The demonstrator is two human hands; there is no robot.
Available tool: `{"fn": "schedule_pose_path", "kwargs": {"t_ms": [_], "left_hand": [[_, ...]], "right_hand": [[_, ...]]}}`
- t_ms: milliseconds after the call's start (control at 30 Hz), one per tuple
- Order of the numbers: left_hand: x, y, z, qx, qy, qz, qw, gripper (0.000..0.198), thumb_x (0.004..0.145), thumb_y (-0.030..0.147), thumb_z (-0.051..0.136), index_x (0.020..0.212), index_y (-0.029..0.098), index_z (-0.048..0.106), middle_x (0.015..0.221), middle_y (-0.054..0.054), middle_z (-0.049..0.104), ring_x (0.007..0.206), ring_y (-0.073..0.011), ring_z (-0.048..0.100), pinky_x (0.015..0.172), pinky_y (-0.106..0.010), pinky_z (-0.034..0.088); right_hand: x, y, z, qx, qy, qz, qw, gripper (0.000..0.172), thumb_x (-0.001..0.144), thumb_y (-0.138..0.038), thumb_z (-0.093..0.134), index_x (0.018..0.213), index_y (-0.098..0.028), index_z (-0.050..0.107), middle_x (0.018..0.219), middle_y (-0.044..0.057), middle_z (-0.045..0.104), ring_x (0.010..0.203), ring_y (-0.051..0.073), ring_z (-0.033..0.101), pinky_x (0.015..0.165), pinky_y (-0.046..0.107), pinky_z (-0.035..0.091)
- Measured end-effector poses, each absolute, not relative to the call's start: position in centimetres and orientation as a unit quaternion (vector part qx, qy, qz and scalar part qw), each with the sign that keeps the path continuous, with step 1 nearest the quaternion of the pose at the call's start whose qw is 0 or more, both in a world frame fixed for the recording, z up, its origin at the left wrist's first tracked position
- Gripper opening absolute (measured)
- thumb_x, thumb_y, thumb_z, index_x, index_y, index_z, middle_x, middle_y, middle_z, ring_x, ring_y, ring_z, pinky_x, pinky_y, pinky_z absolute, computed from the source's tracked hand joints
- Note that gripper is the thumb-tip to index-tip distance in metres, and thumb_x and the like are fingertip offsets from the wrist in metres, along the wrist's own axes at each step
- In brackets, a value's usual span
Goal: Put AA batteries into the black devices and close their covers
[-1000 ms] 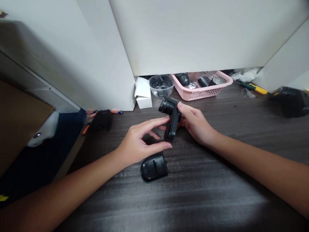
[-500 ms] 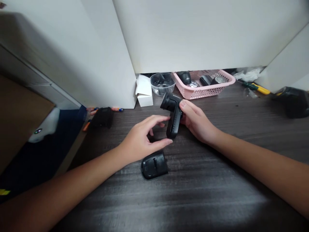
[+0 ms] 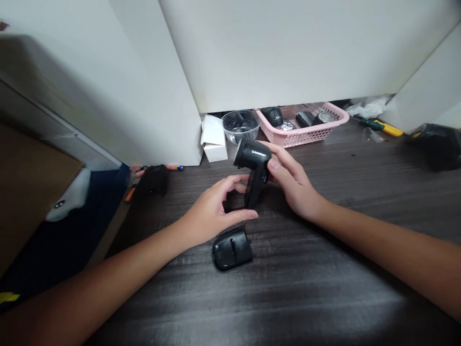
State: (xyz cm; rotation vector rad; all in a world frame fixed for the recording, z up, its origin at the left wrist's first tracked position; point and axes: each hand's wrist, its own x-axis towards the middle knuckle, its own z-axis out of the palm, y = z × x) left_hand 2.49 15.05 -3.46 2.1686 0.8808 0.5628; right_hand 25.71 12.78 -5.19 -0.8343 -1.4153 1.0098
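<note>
A black pistol-shaped handheld device (image 3: 255, 154), which looks like a fabric shaver, is between my hands just over the table. White lettering runs along its head, and the ridged round end faces left. My right hand (image 3: 293, 180) grips it from the right, thumb on the back where head and handle meet. Around the lower handle curl the fingers and thumb of my left hand (image 3: 216, 206); the thumb lies at the handle's bottom end, and some fingertips are hidden behind it. A black rounded cover (image 3: 232, 250), hollow side up, rests on the table below my left hand.
Behind stand a white box (image 3: 215, 139), a clear round bowl (image 3: 240, 127) with dark parts, and a pink basket (image 3: 302, 137) of black parts. A yellow-handled tool (image 3: 391, 129) and a dark object (image 3: 435, 146) are at right. A black pouch-like item (image 3: 153, 180) lies left.
The fabric shaver has turned so the lettering on its head now shows. My right hand has shifted its grip, with fingers now behind the head. My left hand has barely moved.
</note>
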Motion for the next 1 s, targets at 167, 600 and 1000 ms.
{"fn": "schedule_pose_path", "kwargs": {"t_ms": [167, 600, 1000], "left_hand": [[2.5, 15.0, -3.4, 0.838, 0.348, 0.225, 0.355, 0.076, 0.084, 0.050, 0.088, 0.149, 0.025, 0.056, 0.133, -0.008, 0.073, 0.113, -0.0265, 0.068, 0.090, -0.038, 0.053], [2.2, 15.1, -3.8, 0.842, 0.343, 0.253, 0.332, 0.073, 0.086, 0.050, 0.086, 0.149, 0.027, 0.058, 0.133, -0.008, 0.071, 0.113, -0.0263, 0.067, 0.090, -0.037, 0.055], [1.9, 15.8, -3.6, 0.725, 0.289, 0.337, 0.527, 0.060, 0.082, 0.060, 0.085, 0.123, 0.020, 0.067, 0.113, -0.008, 0.073, 0.106, -0.0266, 0.069, 0.093, -0.037, 0.057]], "right_hand": [[25.5, 11.8, -5.0, -0.351, -0.666, 0.327, 0.571, 0.054, 0.106, -0.047, 0.062, 0.156, -0.031, 0.048, 0.141, 0.007, 0.068, 0.123, 0.027, 0.069, 0.113, 0.047, 0.055], [25.7, 12.3, -5.3, -0.376, -0.701, 0.306, 0.523, 0.038, 0.097, -0.047, 0.076, 0.128, -0.028, 0.067, 0.112, 0.005, 0.071, 0.110, 0.028, 0.069, 0.102, 0.047, 0.058], [25.7, 12.0, -5.3, -0.396, -0.801, 0.041, 0.447, 0.068, 0.092, -0.013, 0.070, 0.151, -0.041, 0.051, 0.161, 0.009, 0.046, 0.152, 0.037, 0.045, 0.124, 0.064, 0.042]]}}
